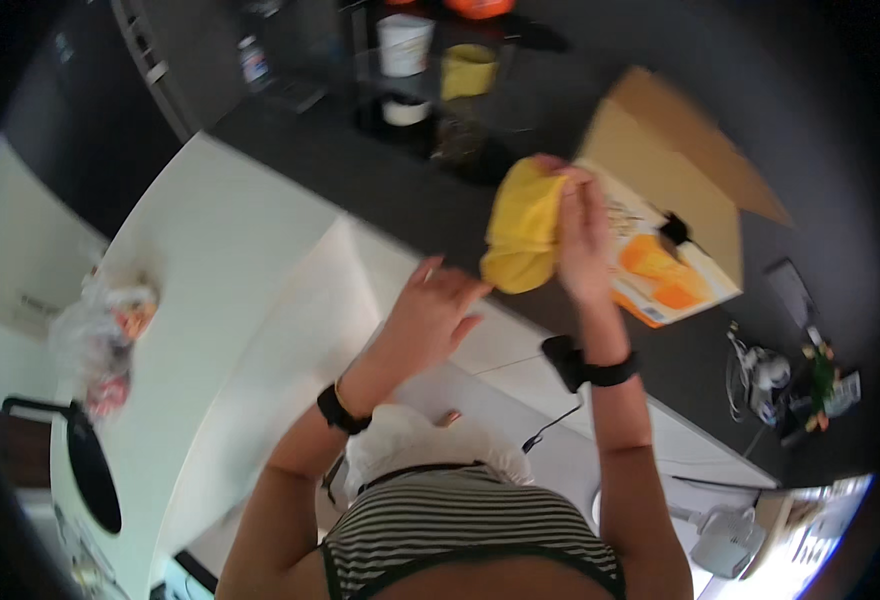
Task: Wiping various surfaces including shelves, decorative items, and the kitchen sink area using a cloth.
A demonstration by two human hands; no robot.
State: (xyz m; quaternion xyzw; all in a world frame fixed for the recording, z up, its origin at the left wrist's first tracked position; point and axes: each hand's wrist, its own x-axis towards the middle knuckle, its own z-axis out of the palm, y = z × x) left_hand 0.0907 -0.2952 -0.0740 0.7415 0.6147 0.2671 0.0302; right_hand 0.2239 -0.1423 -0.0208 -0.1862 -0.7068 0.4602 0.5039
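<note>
My right hand (584,232) grips a soft yellow item (526,229), perhaps a folded cloth or pouch, by its right edge above the dark countertop (380,180). Below and left of it is my left hand (440,311), its fingers spread and holding nothing. One left fingertip comes close to the item's lower edge; whether they touch I cannot tell. Just behind my right hand stands an opened cardboard box (680,172) with an orange picture on its side. Both wrists wear black bands.
A white tub (404,46) and a yellow container (468,71) stand at the back, near a small bottle (254,61). On the left white counter (207,225) lie plastic bags (102,337) and a black pan (93,469). Cables (755,375) and a phone-like slab (790,291) lie right.
</note>
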